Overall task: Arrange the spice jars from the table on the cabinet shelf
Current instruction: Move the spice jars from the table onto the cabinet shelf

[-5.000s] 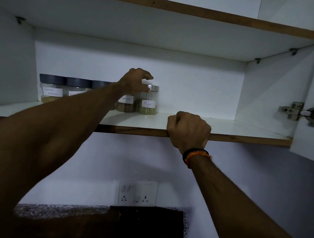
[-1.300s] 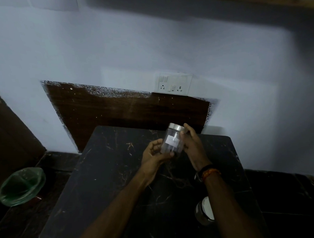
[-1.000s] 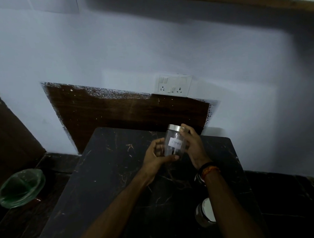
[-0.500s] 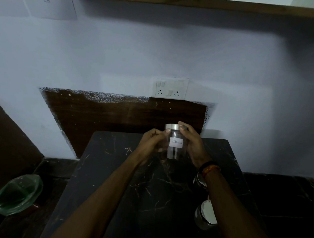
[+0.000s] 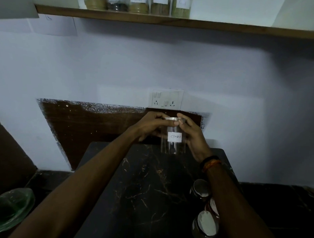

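Both hands hold a clear jar [image 5: 173,141] with a metal lid and a white label reading "Cloves", upright above the far end of the black marble table [image 5: 137,194]. My left hand [image 5: 149,126] grips its upper left side near the lid. My right hand [image 5: 194,137] wraps round its right side. Two more metal-lidded jars stand on the table beside my right forearm: one [image 5: 199,188] nearer the wall, one [image 5: 204,225] closer to me. Several labelled jars [image 5: 138,3] stand in a row on the cabinet shelf [image 5: 167,22] at the top.
A white wall socket plate [image 5: 166,100] sits on the wall behind the jar. A dark wooden panel [image 5: 92,124] backs the table. A green bin [image 5: 11,207] stands on the floor at the lower left. The shelf runs bare to the right of the jars.
The jar has risen a little in both hands and my view has tilted up, so the shelf with its jars has come into sight.
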`<move>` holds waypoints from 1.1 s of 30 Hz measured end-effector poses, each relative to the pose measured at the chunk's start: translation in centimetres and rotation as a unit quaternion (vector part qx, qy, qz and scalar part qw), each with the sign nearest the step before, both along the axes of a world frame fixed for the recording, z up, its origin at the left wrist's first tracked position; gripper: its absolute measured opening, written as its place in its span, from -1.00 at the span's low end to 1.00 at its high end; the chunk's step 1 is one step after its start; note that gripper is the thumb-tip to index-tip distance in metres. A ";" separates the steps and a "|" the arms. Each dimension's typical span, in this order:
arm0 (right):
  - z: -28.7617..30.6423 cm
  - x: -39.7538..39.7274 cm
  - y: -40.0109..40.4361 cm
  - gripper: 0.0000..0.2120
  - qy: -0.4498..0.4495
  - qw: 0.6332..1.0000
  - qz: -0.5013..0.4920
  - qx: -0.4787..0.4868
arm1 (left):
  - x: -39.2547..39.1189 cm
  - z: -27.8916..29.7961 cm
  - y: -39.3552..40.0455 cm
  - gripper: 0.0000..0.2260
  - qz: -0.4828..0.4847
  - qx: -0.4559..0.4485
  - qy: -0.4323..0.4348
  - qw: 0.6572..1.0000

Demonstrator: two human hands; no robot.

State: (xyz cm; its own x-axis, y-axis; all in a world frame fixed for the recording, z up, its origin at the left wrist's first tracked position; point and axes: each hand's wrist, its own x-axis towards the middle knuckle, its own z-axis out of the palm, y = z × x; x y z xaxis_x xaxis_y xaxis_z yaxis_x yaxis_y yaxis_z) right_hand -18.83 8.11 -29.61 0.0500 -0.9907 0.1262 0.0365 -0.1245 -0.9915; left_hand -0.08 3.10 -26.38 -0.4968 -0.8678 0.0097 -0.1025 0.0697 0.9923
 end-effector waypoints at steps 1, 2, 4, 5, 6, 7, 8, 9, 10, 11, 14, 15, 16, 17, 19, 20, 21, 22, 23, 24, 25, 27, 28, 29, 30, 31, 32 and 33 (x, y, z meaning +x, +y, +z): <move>0.8 -0.2 -0.2 -0.46 0.003 1.000 0.003 -0.009 | -0.1 0.8 -0.3 -0.54 -0.003 -0.009 -0.007 1.000; 1.9 -0.4 -0.6 -0.47 0.006 1.000 0.004 -0.020 | -0.2 2.0 -0.6 -0.56 -0.003 -0.019 -0.013 1.000; 4.1 -0.8 -0.9 -0.48 0.012 0.999 0.004 -0.042 | -0.3 4.2 -1.2 -0.58 0.001 -0.040 -0.023 0.999; 5.5 -1.0 -1.1 -0.51 0.015 0.998 0.005 -0.058 | -0.5 5.6 -1.5 -0.58 0.000 -0.055 -0.026 0.998; 6.6 -1.2 -1.2 -0.55 0.013 0.998 0.010 -0.067 | -0.5 6.7 -1.7 -0.57 -0.003 -0.063 -0.028 0.998; 7.9 -1.4 -1.3 -0.60 0.014 0.997 0.014 -0.078 | -0.6 8.0 -1.9 -0.56 -0.003 -0.074 -0.031 0.997; 9.2 -1.5 -1.4 -0.64 0.016 0.996 0.014 -0.089 | -0.7 9.3 -2.0 -0.55 -0.003 -0.088 -0.034 0.996; 10.6 -1.8 -1.5 -0.65 0.024 0.995 0.011 -0.101 | -0.9 10.8 -2.1 -0.53 -0.005 -0.105 -0.036 0.994; 11.8 -2.0 -1.6 -0.65 0.031 0.994 0.010 -0.108 | -1.0 12.1 -2.2 -0.52 -0.007 -0.119 -0.034 0.992; 12.9 -2.2 -1.8 -0.64 0.036 0.993 0.008 -0.115 | -1.0 13.4 -2.2 -0.52 -0.008 -0.135 -0.031 0.990; 16.3 -3.1 -2.6 -0.64 0.030 0.989 -0.011 -0.146 | -1.3 17.6 -2.5 -0.54 0.002 -0.195 -0.028 0.980; 17.3 -3.3 -3.0 -0.65 0.028 0.987 -0.028 -0.155 | -1.4 18.9 -2.5 -0.57 0.005 -0.216 -0.031 0.976; 18.2 -3.5 -3.4 -0.66 0.026 0.985 -0.051 -0.164 | -1.4 20.2 -2.5 -0.60 0.006 -0.237 -0.034 0.971; 19.2 -3.8 -3.9 -0.68 0.031 0.980 -0.082 -0.176 | -1.4 21.6 -2.5 -0.64 0.005 -0.258 -0.036 0.965; 21.1 -4.5 -5.2 -0.72 0.070 0.964 -0.158 -0.203 | -1.5 24.3 -2.5 -0.66 0.004 -0.293 -0.037 0.956; 22.1 -4.9 -5.8 -0.73 0.102 0.951 -0.195 -0.219 | -1.5 25.6 -2.6 -0.64 0.009 -0.304 -0.037 0.952; 23.0 -5.3 -6.5 -0.74 0.133 0.936 -0.227 -0.236 | -1.4 26.8 -2.7 -0.63 0.016 -0.313 -0.038 0.949; 24.2 -5.7 -7.1 -0.77 0.156 0.920 -0.254 -0.255 | -1.4 28.1 -2.9 -0.62 0.023 -0.323 -0.040 0.945; 25.1 -6.1 -7.6 -0.80 0.178 0.904 -0.278 -0.270 | -1.3 29.1 -3.1 -0.62 0.026 -0.330 -0.044 0.943; 26.0 -6.4 -8.2 -0.83 0.201 0.886 -0.304 -0.287 | -1.3 30.1 -3.4 -0.64 0.027 -0.336 -0.047 0.940; 26.8 -6.7 -8.7 -0.85 0.231 0.865 -0.327 -0.303 | -1.2 31.0 -3.8 -0.66 0.029 -0.338 -0.047 0.940; 27.9 -7.0 -9.8 -0.86 0.292 0.826 -0.353 -0.328 | -1.2 32.4 -4.6 -0.66 0.039 -0.336 -0.047 0.940; 28.1 -7.2 -10.5 -0.86 0.318 0.812 -0.359 -0.332 | -1.2 32.8 -5.1 -0.63 0.047 -0.335 -0.049 0.940; 28.3 -7.4 -11.2 -0.86 0.344 0.798 -0.367 -0.332 | -1.3 33.4 -5.6 -0.61 0.053 -0.337 -0.053 0.939; 28.4 -7.7 -12.0 -0.86 0.368 0.784 -0.376 -0.328 | -1.4 33.8 -6.1 -0.60 0.055 -0.337 -0.057 0.938; 28.4 -7.9 -12.6 -0.86 0.388 0.773 -0.385 -0.321 | -1.5 34.1 -6.6 -0.61 0.054 -0.336 -0.060 0.938; 28.6 -8.1 -13.3 -0.85 0.402 0.766 -0.393 -0.313 | -1.6 34.4 -7.2 -0.64 0.054 -0.336 -0.062 0.938; 28.6 -8.3 -13.8 -0.84 0.411 0.761 -0.398 -0.306 | -1.7 34.6 -7.6 -0.67 0.053 -0.334 -0.064 0.939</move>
